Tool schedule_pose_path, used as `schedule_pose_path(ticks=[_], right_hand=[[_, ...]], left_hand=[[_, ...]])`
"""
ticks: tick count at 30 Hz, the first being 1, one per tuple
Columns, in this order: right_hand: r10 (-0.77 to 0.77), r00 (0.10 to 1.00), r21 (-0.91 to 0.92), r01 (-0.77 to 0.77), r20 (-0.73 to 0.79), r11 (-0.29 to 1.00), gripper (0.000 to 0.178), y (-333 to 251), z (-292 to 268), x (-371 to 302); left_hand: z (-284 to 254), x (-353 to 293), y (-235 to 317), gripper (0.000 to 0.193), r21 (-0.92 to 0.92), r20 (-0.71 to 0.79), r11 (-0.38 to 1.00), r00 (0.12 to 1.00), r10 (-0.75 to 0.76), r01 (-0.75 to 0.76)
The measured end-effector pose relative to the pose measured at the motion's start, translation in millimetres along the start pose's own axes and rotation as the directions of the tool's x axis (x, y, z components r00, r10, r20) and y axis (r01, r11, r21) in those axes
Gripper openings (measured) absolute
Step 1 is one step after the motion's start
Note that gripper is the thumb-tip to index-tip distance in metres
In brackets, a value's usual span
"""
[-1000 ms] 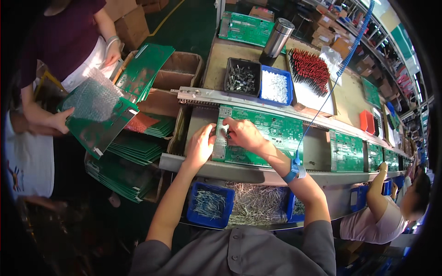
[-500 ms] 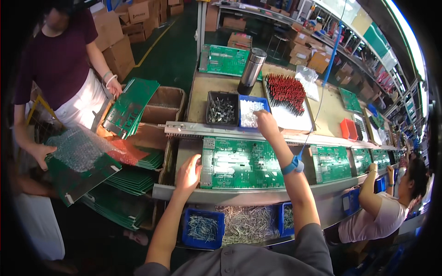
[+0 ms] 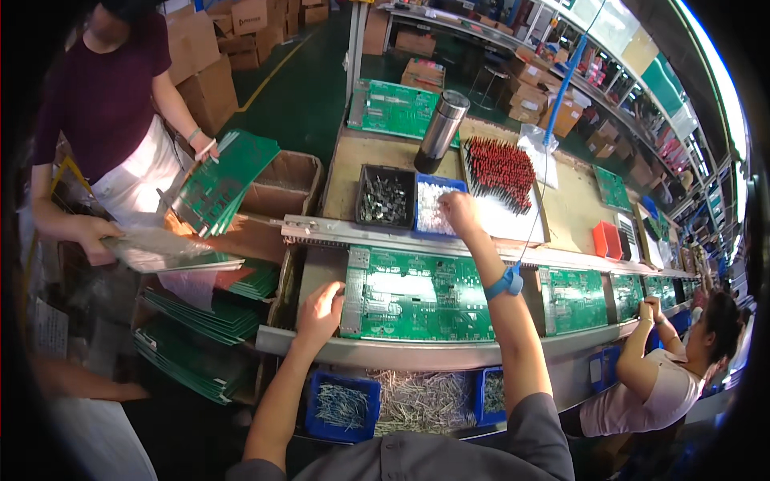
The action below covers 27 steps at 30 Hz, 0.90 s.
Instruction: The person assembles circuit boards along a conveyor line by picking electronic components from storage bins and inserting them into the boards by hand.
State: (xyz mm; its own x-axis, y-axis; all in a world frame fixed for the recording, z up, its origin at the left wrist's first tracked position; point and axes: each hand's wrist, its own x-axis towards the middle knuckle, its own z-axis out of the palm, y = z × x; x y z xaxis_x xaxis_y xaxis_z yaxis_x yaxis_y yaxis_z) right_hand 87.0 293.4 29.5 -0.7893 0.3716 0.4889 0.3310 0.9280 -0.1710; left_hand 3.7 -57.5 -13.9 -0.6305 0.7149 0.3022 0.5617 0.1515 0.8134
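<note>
My right hand (image 3: 460, 213) is at the blue bin of small white parts (image 3: 434, 204), its fingers pinched together at the bin's right side. Whatever is between the fingertips is too small to make out. A blue wrist strap (image 3: 504, 282) with a cord circles my right wrist. My left hand (image 3: 321, 311) rests by the grey left edge of a green circuit board (image 3: 425, 295), fingers loosely bent and apart, with nothing visible in them. The board lies flat on the metal rail track (image 3: 377, 351). A black bin of dark metal-looking parts (image 3: 386, 196) stands beside the white parts.
Beyond the bins stand a steel flask (image 3: 443, 131) and a tray of red-tipped parts (image 3: 501, 172). Nearer me are blue bins (image 3: 343, 406) and loose wire-leaded parts (image 3: 421, 401). At left, a person handles boards (image 3: 228, 180); another person (image 3: 642, 377) works at right.
My right hand has shifted slightly within the white-parts bin, its fingers drawn in. My left hand stays by the board's edge. At left, the person has lifted and tilted the wrapped board.
</note>
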Motion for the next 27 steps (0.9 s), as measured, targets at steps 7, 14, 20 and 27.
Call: schedule_pose_path(ticks=[7,14,20,27], right_hand=[[0.087,0.996,0.252,-0.076,-0.034,0.965,0.014,-23,-27,-8],[-0.194,0.976,0.569,0.107,0.094,0.815,0.020,-122,-50,-108],[-0.258,0.959,0.652,0.124,0.113,0.748,0.022,-167,-66,-149],[-0.315,0.936,0.622,0.152,0.160,0.768,0.027,-174,-70,-165]], left_hand=[[0,3,1,0.018,0.040,-0.145,0.991,0.980,0.133,-0.129],[-4,-8,44,0.017,-0.433,0.118,0.882,0.982,-0.149,0.186],[11,-21,64,0.020,-0.517,0.393,0.788,0.910,-0.127,0.334],[8,-22,59,0.017,-0.471,0.572,0.712,0.795,-0.202,0.520]])
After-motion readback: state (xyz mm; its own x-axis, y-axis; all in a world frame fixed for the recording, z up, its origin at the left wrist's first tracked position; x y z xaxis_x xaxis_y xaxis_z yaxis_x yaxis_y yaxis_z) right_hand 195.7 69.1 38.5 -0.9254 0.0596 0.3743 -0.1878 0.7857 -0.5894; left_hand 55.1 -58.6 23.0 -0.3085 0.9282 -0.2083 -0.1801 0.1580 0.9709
